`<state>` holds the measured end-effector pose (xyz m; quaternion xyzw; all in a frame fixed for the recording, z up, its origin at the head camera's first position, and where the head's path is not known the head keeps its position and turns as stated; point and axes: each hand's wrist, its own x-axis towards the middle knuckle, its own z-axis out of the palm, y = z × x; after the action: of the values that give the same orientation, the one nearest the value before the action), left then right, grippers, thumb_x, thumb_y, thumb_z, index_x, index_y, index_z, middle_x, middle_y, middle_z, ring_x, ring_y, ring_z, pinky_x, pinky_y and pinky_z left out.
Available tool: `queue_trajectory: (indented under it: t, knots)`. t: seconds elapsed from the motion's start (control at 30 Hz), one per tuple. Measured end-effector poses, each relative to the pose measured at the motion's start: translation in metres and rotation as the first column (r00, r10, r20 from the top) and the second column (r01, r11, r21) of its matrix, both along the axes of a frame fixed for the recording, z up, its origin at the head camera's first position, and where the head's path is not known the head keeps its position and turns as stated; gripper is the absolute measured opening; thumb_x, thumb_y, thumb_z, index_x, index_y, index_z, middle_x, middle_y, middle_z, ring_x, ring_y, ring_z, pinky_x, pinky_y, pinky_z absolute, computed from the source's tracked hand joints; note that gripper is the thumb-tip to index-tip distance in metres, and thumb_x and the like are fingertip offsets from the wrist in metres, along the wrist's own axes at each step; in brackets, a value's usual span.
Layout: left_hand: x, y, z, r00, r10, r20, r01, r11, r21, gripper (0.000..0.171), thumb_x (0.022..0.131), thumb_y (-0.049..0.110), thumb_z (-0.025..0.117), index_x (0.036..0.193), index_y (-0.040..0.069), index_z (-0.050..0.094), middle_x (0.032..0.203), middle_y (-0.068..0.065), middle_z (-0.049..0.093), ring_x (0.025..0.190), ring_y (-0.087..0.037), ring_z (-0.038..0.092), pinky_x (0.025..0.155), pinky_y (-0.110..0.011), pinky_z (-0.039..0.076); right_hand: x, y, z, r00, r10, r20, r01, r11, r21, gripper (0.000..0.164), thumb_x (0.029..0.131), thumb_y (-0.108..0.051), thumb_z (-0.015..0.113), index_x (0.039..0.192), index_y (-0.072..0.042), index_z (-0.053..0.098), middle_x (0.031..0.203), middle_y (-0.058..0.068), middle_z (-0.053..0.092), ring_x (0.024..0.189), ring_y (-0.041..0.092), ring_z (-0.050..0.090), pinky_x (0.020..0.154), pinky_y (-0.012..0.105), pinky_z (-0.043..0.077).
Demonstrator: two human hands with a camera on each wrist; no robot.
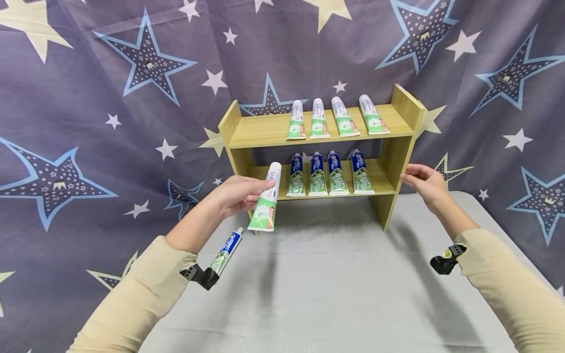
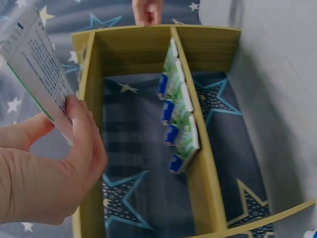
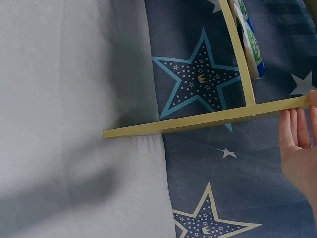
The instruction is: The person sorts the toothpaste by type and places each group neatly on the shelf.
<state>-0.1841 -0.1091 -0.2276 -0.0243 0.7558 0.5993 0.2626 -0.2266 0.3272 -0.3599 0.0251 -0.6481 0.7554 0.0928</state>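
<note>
My left hand (image 1: 240,193) grips a white-and-green toothpaste tube (image 1: 267,198) between thumb and fingers, in front of the left end of a two-tier wooden shelf (image 1: 258,135). The tube's cap end points up; in the left wrist view its printed back (image 2: 42,64) faces the camera. My right hand (image 1: 425,184) touches the outer side of the shelf's right panel (image 3: 208,120) with extended fingers. Several matching white-and-green tubes (image 1: 319,120) lie in a row on the upper tier, toward its right. Several blue-and-green toothpaste tubes (image 1: 318,175) line the lower tier.
Another blue-and-green tube (image 1: 227,251) lies on the grey tabletop (image 1: 318,289), partly behind my left wrist camera (image 1: 205,277). A star-patterned cloth (image 1: 145,113) hangs behind the shelf. A second wrist camera (image 1: 446,260) sits on the right sleeve.
</note>
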Motion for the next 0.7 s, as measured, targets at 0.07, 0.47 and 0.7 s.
queue_trajectory:
  t: [0.07,0.47,0.7]
  knots:
    - [0.000,0.001,0.006,1.000,0.007,-0.029,-0.008,1.000,-0.015,0.038,0.096,0.027,0.059,0.118,-0.004,0.055,0.067,0.007,0.059,0.049,0.000,0.041,0.047,-0.012,0.036,0.000,0.000,0.000,1.000,0.007,-0.011,-0.007,1.000,-0.015,0.028,0.086,0.005,0.064,0.088,-0.022,0.068,0.078,-0.015,0.066,0.074,-0.004,0.062,0.070,0.006,0.054]
    - [-0.019,0.017,0.048,0.990,0.098,-0.097,-0.098,0.995,0.006,0.051,0.094,0.022,0.062,0.134,-0.006,0.047,0.077,0.002,0.063,0.059,-0.004,0.060,0.059,-0.016,0.056,0.002,-0.002,-0.001,0.999,0.011,-0.031,-0.011,1.000,-0.013,0.027,0.086,0.004,0.064,0.088,-0.023,0.068,0.078,-0.015,0.066,0.074,-0.005,0.062,0.071,0.006,0.053]
    - [-0.050,0.027,0.066,0.977,0.177,-0.117,-0.175,0.984,0.029,0.035,0.092,0.021,0.063,0.118,0.002,0.050,0.071,0.001,0.062,0.059,-0.006,0.061,0.057,-0.017,0.056,0.003,-0.002,0.000,0.999,0.016,-0.039,-0.016,1.000,-0.011,0.028,0.086,0.005,0.064,0.087,-0.023,0.068,0.078,-0.015,0.067,0.073,-0.004,0.063,0.072,0.007,0.054]
